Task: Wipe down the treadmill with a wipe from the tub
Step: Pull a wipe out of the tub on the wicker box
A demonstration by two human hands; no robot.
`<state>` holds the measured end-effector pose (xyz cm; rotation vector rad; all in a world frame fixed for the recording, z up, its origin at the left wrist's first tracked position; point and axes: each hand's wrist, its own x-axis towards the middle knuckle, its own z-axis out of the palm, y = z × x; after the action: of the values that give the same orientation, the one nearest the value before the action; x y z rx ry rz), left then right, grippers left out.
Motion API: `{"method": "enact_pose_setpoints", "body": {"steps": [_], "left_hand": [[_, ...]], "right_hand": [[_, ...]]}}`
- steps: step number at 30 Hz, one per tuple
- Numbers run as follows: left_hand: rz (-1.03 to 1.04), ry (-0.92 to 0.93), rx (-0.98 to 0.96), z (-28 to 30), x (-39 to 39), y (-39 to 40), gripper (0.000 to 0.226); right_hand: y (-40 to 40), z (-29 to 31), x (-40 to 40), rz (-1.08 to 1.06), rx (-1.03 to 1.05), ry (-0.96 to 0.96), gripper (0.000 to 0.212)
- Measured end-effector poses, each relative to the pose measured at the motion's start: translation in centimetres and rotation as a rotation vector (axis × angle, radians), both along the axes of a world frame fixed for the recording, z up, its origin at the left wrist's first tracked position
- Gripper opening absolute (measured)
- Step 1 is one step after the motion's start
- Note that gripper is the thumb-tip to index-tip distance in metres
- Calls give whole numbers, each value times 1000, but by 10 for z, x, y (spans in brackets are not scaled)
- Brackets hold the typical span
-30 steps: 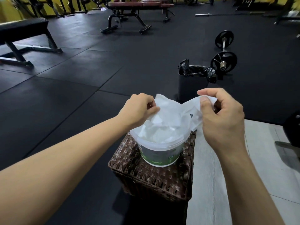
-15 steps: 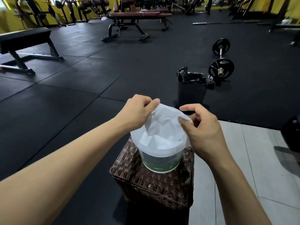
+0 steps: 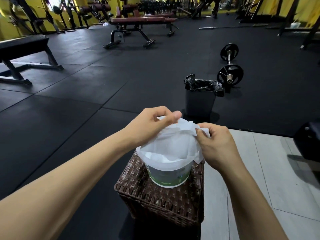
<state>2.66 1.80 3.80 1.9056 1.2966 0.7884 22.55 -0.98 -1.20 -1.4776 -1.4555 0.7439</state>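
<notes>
A white tub [image 3: 168, 175] with a green label stands on a brown wicker box [image 3: 161, 203]. A white wipe [image 3: 174, 142] is spread over the tub's open top and hides most of what is inside. My left hand [image 3: 150, 127] pinches the wipe's far left edge between thumb and fingers. My right hand [image 3: 218, 144] pinches the wipe's right edge just above the tub's rim. A dark rounded part [image 3: 308, 141] at the right edge may belong to the treadmill; I cannot tell.
A black bin [image 3: 199, 101] with a bag liner stands just behind the tub. A barbell [image 3: 229, 66] lies on the black rubber floor beyond it. Weight benches [image 3: 136, 30] stand farther back and at the left. Pale tiles [image 3: 259, 170] run along the right.
Both hands have come closer together over the tub, folding the wipe inward. The wipe, held up and stretched a second ago, now lies lower across the tub's top. The camera has tilted up slightly.
</notes>
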Motion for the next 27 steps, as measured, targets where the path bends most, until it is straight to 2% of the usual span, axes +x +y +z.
{"method": "enact_pose_setpoints", "body": {"steps": [2,4,5,6,8,10,14,17,22,27], "left_hand": [[-140,43,-81,2,-1,-4,18],[-179,150,-58,1,-4,-3,15],[-142,190,-6,-1,-5,1,7],[-90,201,37,-1,-6,3,9],[40,200,61,-3,-6,9,29],[147,224,49,-3,-4,12,39],[256,246,-5,-6,-4,18,40],[324,171,-27,-12,-7,25,45],[392,97,0,-21,-7,30,24],[555,98,105,-13,-11,32,35]], "right_hand": [[1,-2,-3,-34,-25,24,21],[1,-3,-4,-73,-35,61,11],[1,-2,-2,-93,-42,79,5],[1,-1,-1,-107,-56,95,9],[1,1,2,-106,-101,192,18],[0,6,4,-87,-109,266,13],[-4,14,14,10,-50,193,26],[-7,20,19,23,31,177,30],[-5,22,21,-105,180,231,4],[-6,18,1,-51,134,214,12]]}}
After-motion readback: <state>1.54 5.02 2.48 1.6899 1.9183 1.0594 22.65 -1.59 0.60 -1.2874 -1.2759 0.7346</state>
